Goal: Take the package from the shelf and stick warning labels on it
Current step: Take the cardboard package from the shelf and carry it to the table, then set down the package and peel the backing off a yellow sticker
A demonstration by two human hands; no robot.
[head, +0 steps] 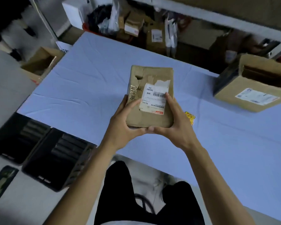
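I hold a dented brown cardboard package point(152, 75) above the blue-covered table point(88, 88). A white shipping label with a barcode is stuck on its top face. My left hand point(125, 122) grips its near left side, thumb on top. My right hand point(173, 124) grips its near right side, with the thumb on the shipping label. A small yellow warning label point(190, 117) lies on the table just right of my right hand, partly hidden by it.
A larger open cardboard box point(251, 88) stands on the table at the right. An open box point(40, 65) sits on the floor at the left. Black trays point(39, 146) lie at the near left. Shelves crowded with parcels point(152, 33) run behind the table.
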